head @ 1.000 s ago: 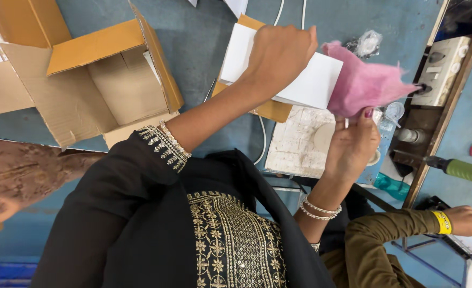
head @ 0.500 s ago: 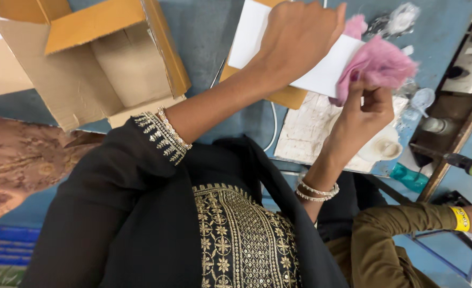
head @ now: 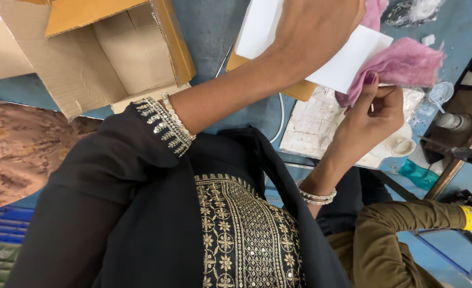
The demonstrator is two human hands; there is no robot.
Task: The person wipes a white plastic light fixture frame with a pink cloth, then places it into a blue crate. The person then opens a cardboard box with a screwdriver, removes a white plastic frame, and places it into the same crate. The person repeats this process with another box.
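Overhead, left hand grips white panel; right hand pinches pink cloth at its edge.

Pink cloth, white panel, brown cardboard box, black gold-embroidered dress.

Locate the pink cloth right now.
Head view, upper right: the pink cloth is pinched in the right hand, against the edge of the white panel held by the left hand.
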